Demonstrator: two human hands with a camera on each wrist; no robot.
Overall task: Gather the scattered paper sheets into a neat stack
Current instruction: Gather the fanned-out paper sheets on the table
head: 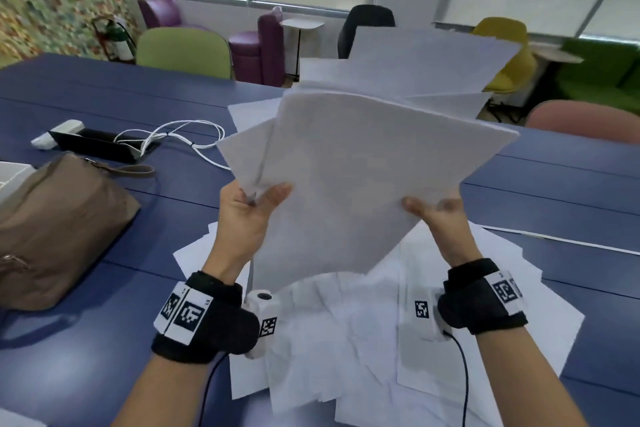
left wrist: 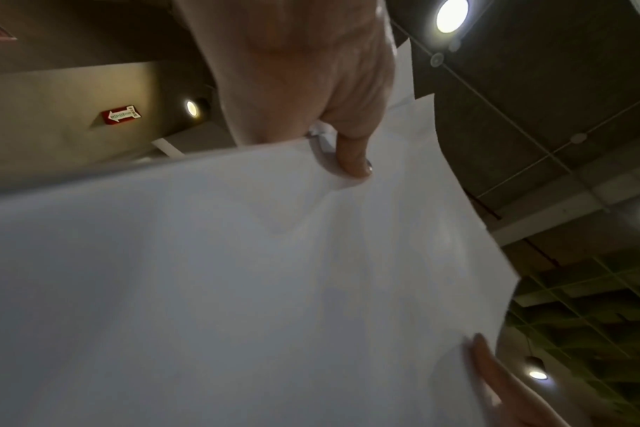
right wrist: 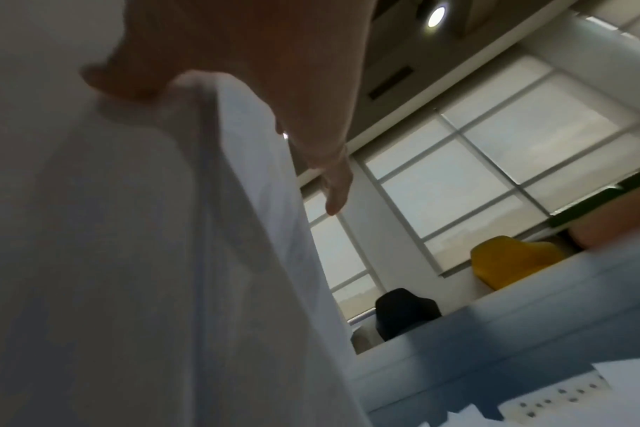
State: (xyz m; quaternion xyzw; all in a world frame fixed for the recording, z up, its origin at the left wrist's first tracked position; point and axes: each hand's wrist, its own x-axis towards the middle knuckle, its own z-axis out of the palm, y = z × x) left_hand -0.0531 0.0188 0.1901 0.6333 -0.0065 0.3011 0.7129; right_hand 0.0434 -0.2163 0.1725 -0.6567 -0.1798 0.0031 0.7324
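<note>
A fanned bundle of white paper sheets point(head: 363, 163) is raised above the blue table point(head: 86, 340). My left hand point(head: 249, 208) pinches its lower left corner, thumb on the front. My right hand point(head: 436, 215) grips its lower right edge, thumb on top. In the left wrist view a fingertip point(left wrist: 355, 161) presses into the paper bundle point(left wrist: 238, 274). The right wrist view has the hand point(right wrist: 238, 72) holding the bundle's edge point(right wrist: 209, 202). More loose sheets point(head: 346, 340) lie overlapping on the table under the hands.
A brown bag point(head: 59, 229) sits at the left of the table. Behind it are a black tray point(head: 100, 146), a white device point(head: 55, 133) and a white cable point(head: 180, 135). Coloured chairs point(head: 183, 52) stand beyond the far edge.
</note>
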